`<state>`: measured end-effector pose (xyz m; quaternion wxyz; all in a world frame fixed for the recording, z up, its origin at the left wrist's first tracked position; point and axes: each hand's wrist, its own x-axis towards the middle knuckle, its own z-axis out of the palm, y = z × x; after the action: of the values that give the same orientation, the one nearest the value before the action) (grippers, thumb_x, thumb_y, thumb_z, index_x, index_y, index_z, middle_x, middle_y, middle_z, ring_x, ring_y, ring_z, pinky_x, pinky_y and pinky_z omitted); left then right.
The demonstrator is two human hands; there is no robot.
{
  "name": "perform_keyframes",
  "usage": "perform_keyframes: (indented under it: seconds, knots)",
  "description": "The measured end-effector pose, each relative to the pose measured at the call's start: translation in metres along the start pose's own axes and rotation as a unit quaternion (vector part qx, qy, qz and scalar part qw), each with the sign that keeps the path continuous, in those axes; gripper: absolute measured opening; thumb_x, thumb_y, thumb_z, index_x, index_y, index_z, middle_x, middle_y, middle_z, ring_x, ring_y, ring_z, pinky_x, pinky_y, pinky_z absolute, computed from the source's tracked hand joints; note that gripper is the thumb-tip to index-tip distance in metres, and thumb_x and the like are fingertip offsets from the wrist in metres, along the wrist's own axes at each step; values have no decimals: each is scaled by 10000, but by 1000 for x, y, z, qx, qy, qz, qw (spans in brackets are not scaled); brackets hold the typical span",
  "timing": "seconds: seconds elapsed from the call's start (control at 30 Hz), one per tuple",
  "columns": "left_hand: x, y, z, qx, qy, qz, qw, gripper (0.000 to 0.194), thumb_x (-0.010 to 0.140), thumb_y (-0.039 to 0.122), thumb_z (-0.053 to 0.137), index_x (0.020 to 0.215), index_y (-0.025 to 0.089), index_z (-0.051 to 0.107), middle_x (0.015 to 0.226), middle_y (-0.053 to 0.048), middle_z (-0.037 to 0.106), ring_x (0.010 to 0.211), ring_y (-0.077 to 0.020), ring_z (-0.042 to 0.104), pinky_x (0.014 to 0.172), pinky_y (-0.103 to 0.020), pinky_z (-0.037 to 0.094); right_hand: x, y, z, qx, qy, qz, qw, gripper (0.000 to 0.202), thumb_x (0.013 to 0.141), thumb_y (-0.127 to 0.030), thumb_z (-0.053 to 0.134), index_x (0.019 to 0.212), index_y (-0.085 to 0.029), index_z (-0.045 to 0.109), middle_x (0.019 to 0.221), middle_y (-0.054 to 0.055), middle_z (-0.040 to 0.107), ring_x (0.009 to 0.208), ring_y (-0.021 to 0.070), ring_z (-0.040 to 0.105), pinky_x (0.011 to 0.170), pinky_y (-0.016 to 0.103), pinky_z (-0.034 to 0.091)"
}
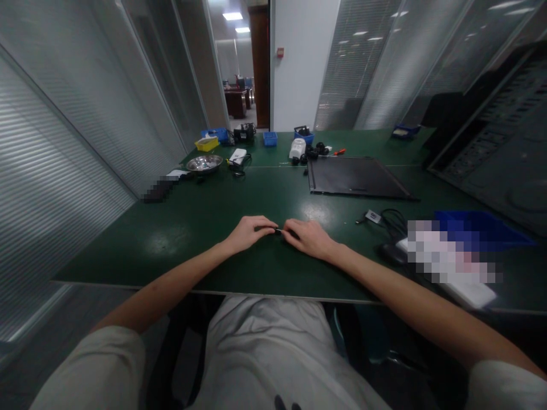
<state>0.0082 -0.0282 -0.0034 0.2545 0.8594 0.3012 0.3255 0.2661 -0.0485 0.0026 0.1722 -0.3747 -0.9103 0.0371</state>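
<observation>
Just above the near part of the green table [205, 210], my two hands meet around a small dark piece [277, 230] with a bright, metal-looking bit on its right side. My left hand [253, 232] pinches its left end between thumb and fingers. From the other side, my right hand [308, 236] has its fingers curled closed at the bright end. The piece is too small to name, and the fingertips partly cover it.
At right lie a black mouse [392, 254], a cable with a tag [373, 216] and a blue tray [482, 228]. A flat black panel [359, 176] lies beyond my right hand. Farther back are a metal bowl [204, 164], a yellow bin [207, 144] and a blue bin [270, 139].
</observation>
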Motion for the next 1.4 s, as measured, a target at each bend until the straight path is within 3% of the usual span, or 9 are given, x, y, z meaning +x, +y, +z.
perform_keyframes:
  seconds: [0.37,0.73,1.1,1.4]
  knots:
    - [-3,4,4,64,-38,59,996,272,1045,298,587,1194,184,784,1158,-99,746,1085,-209,700,994,-328,532,0,-1,-7,-65,-46,-21,997,298,1099,-403,403,1093,-207,627,1008,68,686,725,160,599,631,298,282]
    - [1,2,9,14,-11,16,1000,240,1005,321,663,1116,171,814,1089,-90,770,1002,-204,729,916,-303,549,2,-8,2,-51,-30,-4,998,297,1110,-395,379,1102,-193,596,1006,67,701,735,167,620,638,297,293]
    - [-1,4,7,35,-10,43,998,220,1005,295,661,1098,167,813,1065,-90,774,986,-196,733,921,-306,561,-3,-1,-9,-24,-46,-21,998,239,1086,-372,435,1074,-210,610,988,58,689,757,166,612,660,292,315]
    - [-1,3,9,18,-16,22,999,193,980,276,693,1100,163,793,1084,-86,769,994,-198,725,923,-299,549,0,-5,-2,-54,-40,-16,998,281,1099,-396,397,1093,-204,602,1020,67,691,735,163,601,630,298,278]
